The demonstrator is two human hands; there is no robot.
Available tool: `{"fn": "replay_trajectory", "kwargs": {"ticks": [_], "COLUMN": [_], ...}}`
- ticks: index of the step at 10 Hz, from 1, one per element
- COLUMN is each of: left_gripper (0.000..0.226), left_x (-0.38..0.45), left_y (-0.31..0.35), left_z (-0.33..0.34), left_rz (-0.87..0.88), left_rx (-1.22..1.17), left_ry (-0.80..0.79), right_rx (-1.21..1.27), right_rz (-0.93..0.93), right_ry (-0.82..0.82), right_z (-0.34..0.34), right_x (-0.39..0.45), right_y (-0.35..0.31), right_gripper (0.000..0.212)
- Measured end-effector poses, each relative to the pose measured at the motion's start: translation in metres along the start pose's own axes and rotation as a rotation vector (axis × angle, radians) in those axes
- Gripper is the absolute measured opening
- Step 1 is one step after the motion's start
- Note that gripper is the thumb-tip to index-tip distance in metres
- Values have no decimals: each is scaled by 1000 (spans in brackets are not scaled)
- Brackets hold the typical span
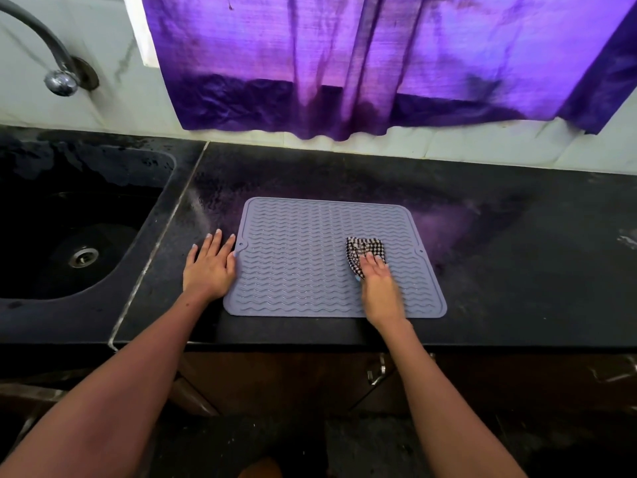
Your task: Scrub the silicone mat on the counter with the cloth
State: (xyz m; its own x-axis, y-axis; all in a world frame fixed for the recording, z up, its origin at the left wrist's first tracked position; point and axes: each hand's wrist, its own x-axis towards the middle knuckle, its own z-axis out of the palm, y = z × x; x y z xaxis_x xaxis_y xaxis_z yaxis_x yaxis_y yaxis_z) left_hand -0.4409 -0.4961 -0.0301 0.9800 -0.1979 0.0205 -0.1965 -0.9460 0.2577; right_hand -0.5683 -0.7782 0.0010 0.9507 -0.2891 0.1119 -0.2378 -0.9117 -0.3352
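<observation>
Nearest the viewer, two bare forearms reach up from the bottom of the frame over the front edge of the dark bench (pixel 482 270). The right hand (pixel 379 288), right of centre, presses a checked cloth (pixel 362 251) flat onto the grey silicone mat (pixel 310 263); its grip looks laid over the cloth with fingers fairly straight, though blur hides whether the thumb pinches the fabric. The left hand (pixel 210 267), left of centre, lies spread and flat on the bench, its thumb side touching the mat's left edge. The mat sits at the middle of the frame, its near edge close to the bench front. Farther off, a sink (pixel 79 236) fills the left, a tap (pixel 58 77) the upper left, and a purple curtain (pixel 379 63) hangs along the top. The likely trouble: with the bracing hand mostly off the mat, a hard stroke could slide or buckle it toward the bench front, or the bunched cloth could slip from under the fingers.
</observation>
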Motion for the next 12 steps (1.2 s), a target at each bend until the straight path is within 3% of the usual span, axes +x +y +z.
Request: {"fn": "replay_trajectory", "kwargs": {"ticks": [2,3,4,5,6,7,8,10,11,12], "left_gripper": [49,49,49,49,49,49,49,49,51,54], "left_x": [-1,-2,-1,-1,-1,-1,-1,0,0,0], "left_y": [0,1,1,1,0,1,0,-1,-2,-2], "left_z": [-1,0,-1,-1,-1,-1,0,1,1,1], "left_rz": [0,-1,2,4,1,1,4,2,5,18], "left_rx": [-1,-3,-2,-5,-11,-10,-9,-9,1,-11], "left_ry": [0,0,-2,-8,-8,-7,-7,6,3,27], "right_rx": [-26,190,666,740,370,121,-68,-56,156,512], "right_rz": [-18,51,301,383,221,88,17,21,54,231], "right_ry": [-43,-60,-77,64,117,-14,-39,-24,35,91], "right_z": [6,-4,-31,-52,-48,-18,2,1,-3,-22], "right_x": [4,14,29,34,26,11,0,1,3,13], "right_y": [5,11,18,23,15,14,19,19,23,28], "right_gripper": [55,45,22,26,41,49,55,53,49,42]}}
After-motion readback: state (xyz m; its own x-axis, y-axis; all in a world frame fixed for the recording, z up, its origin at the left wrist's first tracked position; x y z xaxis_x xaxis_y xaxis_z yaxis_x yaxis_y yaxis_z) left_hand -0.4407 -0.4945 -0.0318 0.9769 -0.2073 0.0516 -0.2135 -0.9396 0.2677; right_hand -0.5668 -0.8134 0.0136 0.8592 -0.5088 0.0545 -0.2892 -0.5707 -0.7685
